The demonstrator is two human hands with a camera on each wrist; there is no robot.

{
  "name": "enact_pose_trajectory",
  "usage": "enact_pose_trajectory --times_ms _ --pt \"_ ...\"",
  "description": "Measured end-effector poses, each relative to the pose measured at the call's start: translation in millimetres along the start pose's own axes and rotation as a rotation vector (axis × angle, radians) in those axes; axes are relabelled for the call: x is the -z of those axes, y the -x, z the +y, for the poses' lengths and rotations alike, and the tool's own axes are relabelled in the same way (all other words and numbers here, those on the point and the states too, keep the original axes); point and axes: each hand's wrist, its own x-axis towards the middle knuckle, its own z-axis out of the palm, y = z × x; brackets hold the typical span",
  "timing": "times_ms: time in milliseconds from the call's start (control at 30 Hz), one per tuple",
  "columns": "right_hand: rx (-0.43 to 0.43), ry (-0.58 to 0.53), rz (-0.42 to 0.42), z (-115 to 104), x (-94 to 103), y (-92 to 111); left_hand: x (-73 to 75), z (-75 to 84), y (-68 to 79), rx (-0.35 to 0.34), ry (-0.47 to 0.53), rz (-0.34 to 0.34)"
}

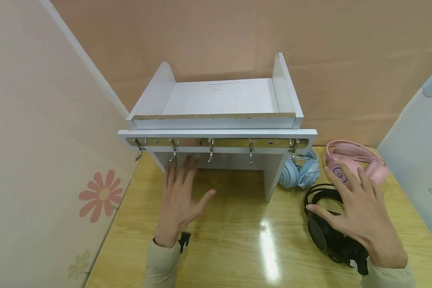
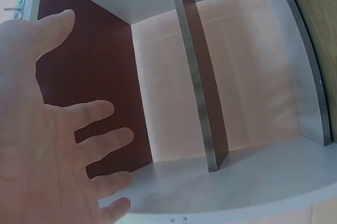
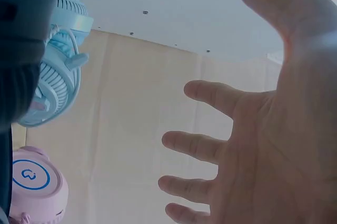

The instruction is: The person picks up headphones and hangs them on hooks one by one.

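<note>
A white shelf rack [image 1: 216, 124] with a row of metal hooks [image 1: 211, 150] along its front stands on the wooden table. My left hand [image 1: 180, 200] is spread in front of the rack's left part, fingertips near the hooks and nothing held. In the left wrist view its palm [image 2: 47, 124] faces the rack's open underside. My right hand [image 1: 363, 212], also spread and holding nothing, hovers over black headphones [image 1: 324, 232]. Beyond its fingers lie pink headphones [image 1: 376, 172], with blue headphones [image 1: 289, 174] beside the rack's right side panel.
A white wall panel with a red flower print [image 1: 103, 195] borders the table [image 1: 237, 248] on the left. Another pale panel [image 1: 417, 148] stands on the right. Brown paper-like backing [image 1: 216, 36] rises behind the rack.
</note>
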Motion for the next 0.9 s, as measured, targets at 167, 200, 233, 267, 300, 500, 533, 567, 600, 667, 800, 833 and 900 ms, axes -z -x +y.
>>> enact_pose_trajectory --times_ms 167,200,233,267,300,500,533,567,600,667,800,833,900 --pt "-0.032 -0.017 -0.032 4 1.7 5 6.5 -5.2 5.5 -0.008 0.028 0.004" --pt "-0.039 -0.022 -0.037 5 2.1 6 8.4 -6.4 6.6 -0.009 0.033 0.005" --pt "-0.043 -0.026 -0.039 7 2.4 7 10.5 -7.4 7.5 -0.009 0.039 0.005" --pt "-0.047 -0.027 -0.040 8 2.6 8 12.8 -8.8 8.4 -0.012 0.043 0.010" --pt "-0.052 -0.028 -0.043 9 3.2 9 14.7 -9.8 9.1 -0.014 0.051 0.017" --pt "-0.088 -0.003 -0.071 16 3.2 14 24.9 -15.7 12.3 -0.041 0.124 0.058" --pt "-0.092 0.000 -0.069 17 3.0 14 26.2 -16.4 12.6 -0.044 0.135 0.059" --pt "-0.094 0.004 -0.065 18 3.0 14 27.2 -17.4 12.9 -0.049 0.147 0.064" --pt "-0.095 0.004 -0.062 19 2.9 15 28.1 -18.3 13.3 -0.055 0.158 0.071" --pt "-0.093 0.001 -0.056 21 2.8 15 30.3 -19.8 14.4 -0.060 0.168 0.080" --pt "-0.088 0.001 -0.060 23 3.8 17 35.1 -22.2 16.7 -0.068 0.190 0.120" --pt "-0.087 0.000 -0.062 24 4.2 18 36.6 -22.6 17.0 -0.070 0.195 0.131" --pt "-0.085 0.001 -0.070 26 5.2 19 39.5 -23.5 17.2 -0.076 0.206 0.158"
